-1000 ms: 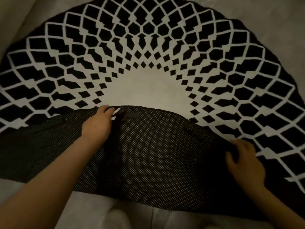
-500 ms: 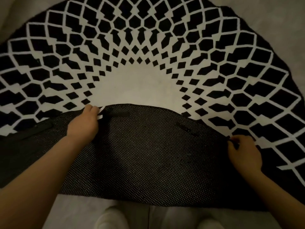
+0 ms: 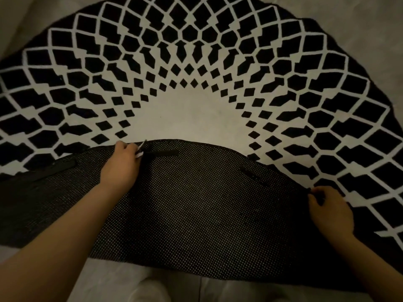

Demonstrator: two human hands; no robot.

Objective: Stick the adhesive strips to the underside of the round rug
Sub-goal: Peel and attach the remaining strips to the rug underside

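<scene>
The round black-and-white rug (image 3: 196,68) lies on the floor with its near part folded over, showing the dotted black underside (image 3: 192,210). Black adhesive strips sit on the underside: one near the fold's top edge (image 3: 163,153), one at the left (image 3: 54,168), one at the right (image 3: 250,174). My left hand (image 3: 122,164) rests at the fold's top edge and pinches a white backing paper (image 3: 140,149) at the middle strip's left end. My right hand (image 3: 329,211) pinches the folded edge of the rug at the right.
Pale floor (image 3: 359,22) surrounds the rug. My feet in light socks (image 3: 150,289) show at the bottom, just below the folded edge.
My right hand went from lying flat on the rug to pinching its folded edge. My left hand stays at the middle strip with the white backing paper.
</scene>
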